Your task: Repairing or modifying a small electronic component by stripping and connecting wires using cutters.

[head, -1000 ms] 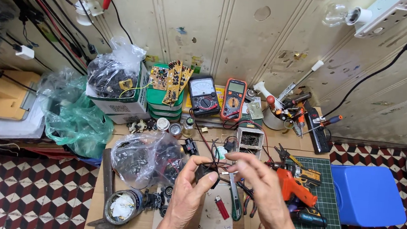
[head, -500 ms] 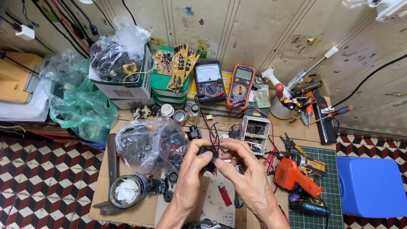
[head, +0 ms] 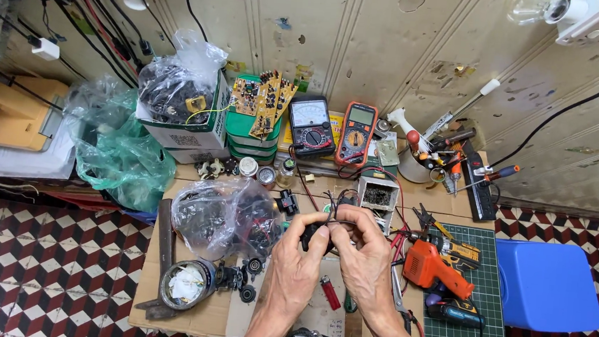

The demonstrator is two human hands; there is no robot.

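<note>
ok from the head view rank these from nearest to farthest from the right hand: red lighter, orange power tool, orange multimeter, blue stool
Measured from the right hand:
1. Red lighter, just below and left of the hand on the table.
2. Orange power tool, to its right by the green mat.
3. Orange multimeter, leaning at the back wall.
4. Blue stool, far right, off the table.
The first two are fairly close.

plastic bag (head: 227, 216) left of hands | soldering gun (head: 434, 267) right | multimeters (head: 335, 130) behind
</note>
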